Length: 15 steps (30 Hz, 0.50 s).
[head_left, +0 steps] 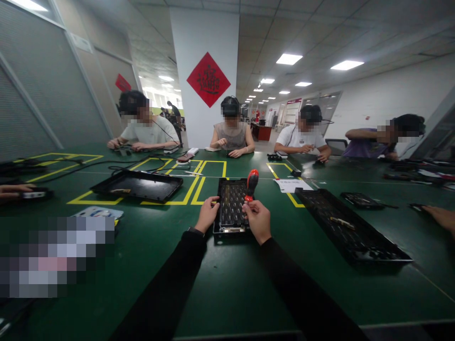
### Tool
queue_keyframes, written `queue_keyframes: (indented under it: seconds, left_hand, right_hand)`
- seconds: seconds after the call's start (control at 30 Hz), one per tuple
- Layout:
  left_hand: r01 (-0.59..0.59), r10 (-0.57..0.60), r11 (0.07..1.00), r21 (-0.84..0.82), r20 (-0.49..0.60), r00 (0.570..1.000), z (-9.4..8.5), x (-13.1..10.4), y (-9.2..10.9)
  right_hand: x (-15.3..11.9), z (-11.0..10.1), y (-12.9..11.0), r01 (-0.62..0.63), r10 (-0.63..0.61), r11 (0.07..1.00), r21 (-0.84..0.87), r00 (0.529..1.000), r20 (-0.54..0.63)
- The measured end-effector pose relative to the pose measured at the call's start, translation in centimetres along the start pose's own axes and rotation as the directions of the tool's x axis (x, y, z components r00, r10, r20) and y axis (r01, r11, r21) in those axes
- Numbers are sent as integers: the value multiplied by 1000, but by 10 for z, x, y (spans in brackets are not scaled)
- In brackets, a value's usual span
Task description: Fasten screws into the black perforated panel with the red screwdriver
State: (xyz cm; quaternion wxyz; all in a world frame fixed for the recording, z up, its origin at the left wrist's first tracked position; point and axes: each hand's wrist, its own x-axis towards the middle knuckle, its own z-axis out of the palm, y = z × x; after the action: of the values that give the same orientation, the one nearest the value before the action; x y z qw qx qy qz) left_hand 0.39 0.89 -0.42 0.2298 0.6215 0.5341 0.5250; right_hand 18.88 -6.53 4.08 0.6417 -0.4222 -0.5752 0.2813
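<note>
A black case [232, 208] with rows of small bits lies on the green table in front of me. A screwdriver [252, 183] with a red and black handle stands upright over the case's right side. My right hand [259, 220] pinches it just below the handle; its shaft is too hidden to make out. At the case's left edge is my left hand [208, 214], thumb and fingers apart, touching or just beside the rim. A small metallic piece [232, 229] shows along the case's near edge.
Black trays lie on the green table [159, 284], one at the left [138, 183] and a longer one at the right [350, 227]. A white paper [292, 185] and a small black case [361, 200] are nearby. Several people sit across; others' hands show at both sides.
</note>
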Motion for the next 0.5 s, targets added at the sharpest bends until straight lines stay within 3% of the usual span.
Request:
queue_keyframes:
  seconds: [0.27, 0.5]
  left_hand:
    - [-14, 14, 999, 44, 2, 1000, 0, 1, -3]
    - [-16, 16, 999, 40, 7, 1000, 0, 0, -3]
  right_hand:
    - [1, -1, -2, -17, 13, 998, 53, 997, 78]
    - [4, -1, -8, -83, 74, 986, 143, 995, 67]
